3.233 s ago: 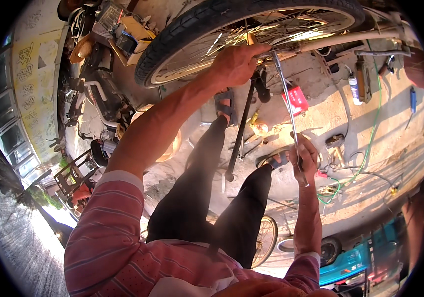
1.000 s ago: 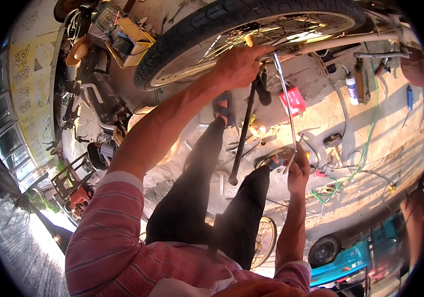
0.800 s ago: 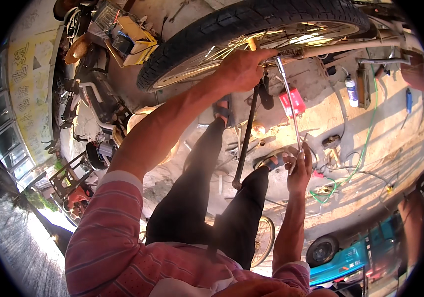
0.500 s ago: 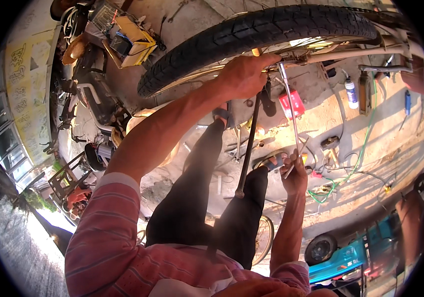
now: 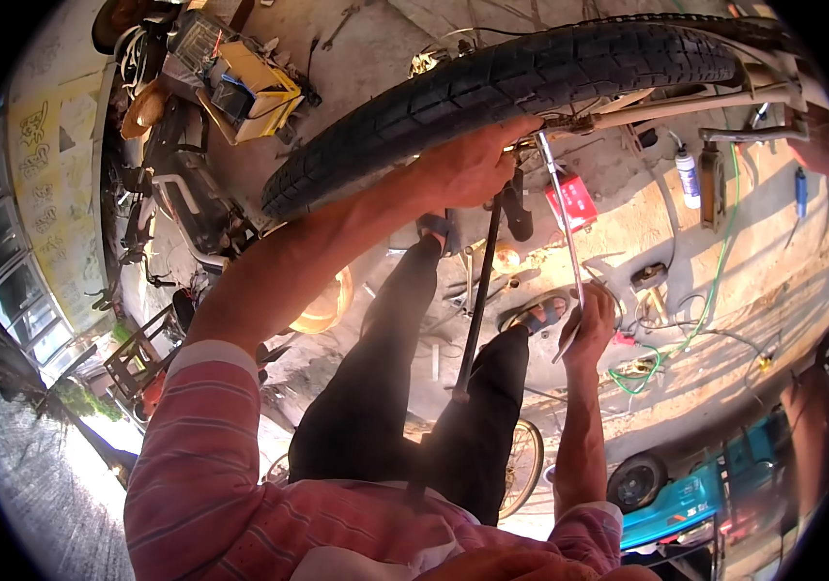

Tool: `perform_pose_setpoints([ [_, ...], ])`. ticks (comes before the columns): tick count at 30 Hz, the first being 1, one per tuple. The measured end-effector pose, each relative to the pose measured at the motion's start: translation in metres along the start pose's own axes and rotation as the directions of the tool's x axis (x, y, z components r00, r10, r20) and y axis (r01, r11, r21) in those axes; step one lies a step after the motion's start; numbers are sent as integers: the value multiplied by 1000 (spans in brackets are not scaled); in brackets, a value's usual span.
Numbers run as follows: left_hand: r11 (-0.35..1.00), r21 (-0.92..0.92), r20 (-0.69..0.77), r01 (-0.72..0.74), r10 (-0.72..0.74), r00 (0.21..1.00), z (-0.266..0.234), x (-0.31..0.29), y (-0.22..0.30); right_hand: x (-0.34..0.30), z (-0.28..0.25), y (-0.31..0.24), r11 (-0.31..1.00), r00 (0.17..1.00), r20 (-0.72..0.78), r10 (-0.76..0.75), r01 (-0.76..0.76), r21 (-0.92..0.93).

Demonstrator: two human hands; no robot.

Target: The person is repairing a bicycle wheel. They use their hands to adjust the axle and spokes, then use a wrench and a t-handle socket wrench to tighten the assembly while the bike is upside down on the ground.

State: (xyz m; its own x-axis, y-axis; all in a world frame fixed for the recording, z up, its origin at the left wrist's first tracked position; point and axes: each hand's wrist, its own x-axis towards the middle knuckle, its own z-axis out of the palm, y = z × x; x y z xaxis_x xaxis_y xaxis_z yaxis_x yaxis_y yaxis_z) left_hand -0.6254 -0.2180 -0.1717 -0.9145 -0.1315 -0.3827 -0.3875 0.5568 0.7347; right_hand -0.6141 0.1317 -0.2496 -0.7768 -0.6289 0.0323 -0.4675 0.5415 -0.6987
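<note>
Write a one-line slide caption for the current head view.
Left hand near a bicycle wheel, right hand gripping a long metal tool above sunlit, cluttered ground.

L hand point(image 5: 480, 167) grip unclear; wheel point(image 5: 511, 90) ctr hidden

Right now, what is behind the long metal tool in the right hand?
The red box, visible on both sides of the long metal tool, with ground around it. The strip directly behind the tool is covered, and the right hand hides whatever lies behind it.
</note>
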Motion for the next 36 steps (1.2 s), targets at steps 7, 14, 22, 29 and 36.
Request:
perform_pose_setpoints([
  [7, 993, -79, 20, 93, -91, 996, -2, -2, 1, -19, -9, -24, 706, 814, 399, 423, -572, 418],
  [14, 992, -97, 29, 79, -77, 997, -5, -2, 1, -62, -29, -18, 519, 777, 394, 491, -624, 584],
  [22, 996, -31, -71, -82, 80, 994, 1, -2, -10, -63, 13, 2, 455, 567, 502, 654, -824, 337],
  [29, 990, -144, -13, 11, -13, 1000, -3, -1, -2, -21, 91, 33, 637, 664, 470, 582, -731, 244],
  [36, 995, -89, -50, 42, -46, 998, 12, -3, -21, 19, 117, 47, 811, 754, 424, 501, -581, 74],
])
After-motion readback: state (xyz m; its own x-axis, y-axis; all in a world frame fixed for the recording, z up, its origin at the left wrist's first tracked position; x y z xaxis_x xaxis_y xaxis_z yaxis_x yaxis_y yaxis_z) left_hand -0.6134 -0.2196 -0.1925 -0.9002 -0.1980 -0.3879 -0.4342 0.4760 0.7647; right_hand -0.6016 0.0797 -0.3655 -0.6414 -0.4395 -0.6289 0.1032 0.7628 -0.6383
